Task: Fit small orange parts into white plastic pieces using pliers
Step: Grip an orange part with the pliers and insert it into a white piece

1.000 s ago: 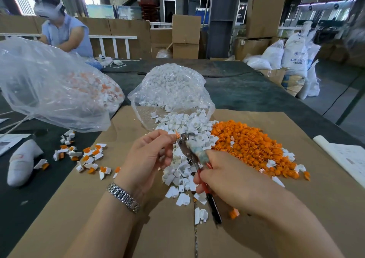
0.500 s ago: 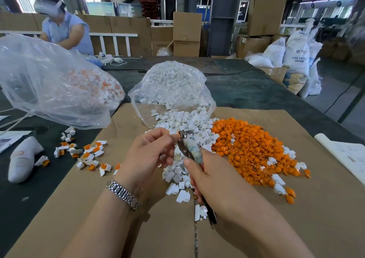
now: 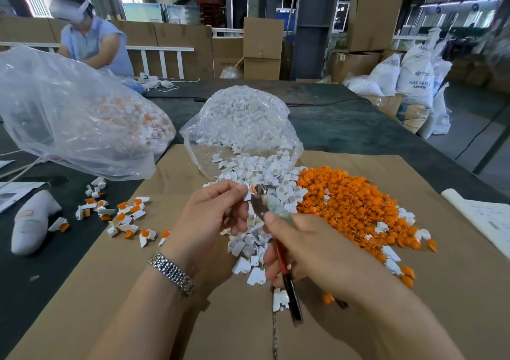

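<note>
My right hand (image 3: pixel 306 252) grips pliers (image 3: pixel 266 208) with red and black handles, their metal jaws pointing up and left. My left hand (image 3: pixel 212 216) pinches a small white piece with an orange part (image 3: pixel 251 192) at its fingertips, right at the plier jaws. Behind the hands lies a heap of white plastic pieces (image 3: pixel 256 172) spilling from a clear bag (image 3: pixel 242 122). To the right spreads a pile of orange parts (image 3: pixel 356 208). Assembled white-and-orange pieces (image 3: pixel 124 216) lie scattered on the left.
A large clear bag (image 3: pixel 74 122) of assembled pieces sits at the left. Brown cardboard (image 3: pixel 414 318) covers the dark table. A white object (image 3: pixel 33 219) lies at the left edge, papers (image 3: pixel 485 216) at the right. Another person (image 3: pixel 91 39) works at the far left.
Both hands stay together at the plier jaws with only slight shifts. The view has tilted a little.
</note>
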Demonstrator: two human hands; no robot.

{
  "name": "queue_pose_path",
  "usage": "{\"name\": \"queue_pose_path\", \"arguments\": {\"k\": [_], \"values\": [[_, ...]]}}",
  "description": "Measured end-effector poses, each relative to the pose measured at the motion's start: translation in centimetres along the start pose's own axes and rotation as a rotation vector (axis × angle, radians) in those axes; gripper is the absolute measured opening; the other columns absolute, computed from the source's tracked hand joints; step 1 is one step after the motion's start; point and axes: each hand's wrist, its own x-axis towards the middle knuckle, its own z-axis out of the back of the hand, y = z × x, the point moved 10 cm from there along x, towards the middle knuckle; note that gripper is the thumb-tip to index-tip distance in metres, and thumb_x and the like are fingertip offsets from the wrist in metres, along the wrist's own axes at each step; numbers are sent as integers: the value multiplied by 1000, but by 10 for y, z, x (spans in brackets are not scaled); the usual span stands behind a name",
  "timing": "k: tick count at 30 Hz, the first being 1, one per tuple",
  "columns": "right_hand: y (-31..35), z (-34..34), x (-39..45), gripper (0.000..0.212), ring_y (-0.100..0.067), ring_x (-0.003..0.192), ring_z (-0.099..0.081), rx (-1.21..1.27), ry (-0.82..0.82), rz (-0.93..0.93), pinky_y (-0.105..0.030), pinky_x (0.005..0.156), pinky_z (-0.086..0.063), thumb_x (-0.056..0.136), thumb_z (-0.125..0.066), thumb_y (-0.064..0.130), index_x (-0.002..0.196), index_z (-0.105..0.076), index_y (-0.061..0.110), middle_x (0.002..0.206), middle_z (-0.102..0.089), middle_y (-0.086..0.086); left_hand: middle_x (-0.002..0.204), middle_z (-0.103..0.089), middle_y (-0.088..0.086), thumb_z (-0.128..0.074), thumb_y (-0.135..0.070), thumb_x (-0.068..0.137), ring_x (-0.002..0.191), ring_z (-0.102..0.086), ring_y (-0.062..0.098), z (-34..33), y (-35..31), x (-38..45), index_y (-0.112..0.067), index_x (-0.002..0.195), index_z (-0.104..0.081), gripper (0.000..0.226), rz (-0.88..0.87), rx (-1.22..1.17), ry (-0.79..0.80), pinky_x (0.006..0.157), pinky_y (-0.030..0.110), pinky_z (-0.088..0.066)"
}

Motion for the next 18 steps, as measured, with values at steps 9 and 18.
{"name": "queue_pose_path", "arguments": {"k": [9, 18], "values": [[-3, 96, 13, 27, -11, 79, -57, -441, -427, -31, -30, 71, -50, 100, -46, 55, 100, -52, 29, 93, -58, 2, 63, -49, 5, -54, -20, 105, 55, -57, 18, 5, -10, -6, -6, 79, -56, 29, -84, 221, -51, 52, 24, -44], [-56, 123, 36, 60, -38, 131, -44, -878, -690, -274, -53, 108, -33, 94, -61, 54, 136, -50, 13, 138, -48, -17, 62, -63, 0, -66, -28, 97, 57, -62, 14, 14, -6, -4, -18, 79, -70, 21, -94, 402, -104, 55, 17, -48]]}}
